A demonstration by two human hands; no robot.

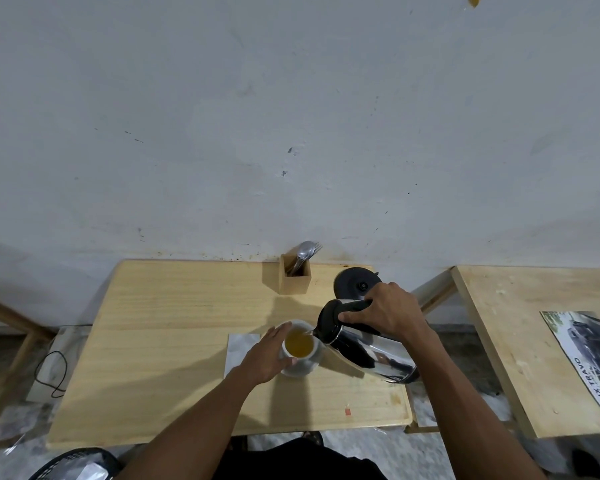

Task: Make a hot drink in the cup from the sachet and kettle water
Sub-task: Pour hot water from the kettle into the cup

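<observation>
Water runs in a thin stream from the spout of a tilted stainless-steel kettle with a black lid and handle [368, 351] into a white ceramic cup [300, 355] standing near the middle of a pale wooden table [174, 341]. The cup sits between the two hands, with the kettle's spout just above its right rim. Inside the cup is an amber-yellow liquid, filling it nearly to the rim. The left hand [264, 358] curls around the cup's left side, fingers spread and touching the wall. The right hand [388, 313] is closed tight on the kettle's black handle, holding the body slanted down to the left above the tabletop. A silvery torn sachet [241, 348] lies flat on the table just left of the cup, partly under the left hand. Behind the kettle rests its round black base [354, 284]. Beside that, against the grey wall, a small square wooden holder [294, 278] carries metal spoons and a fork standing upright.
</observation>
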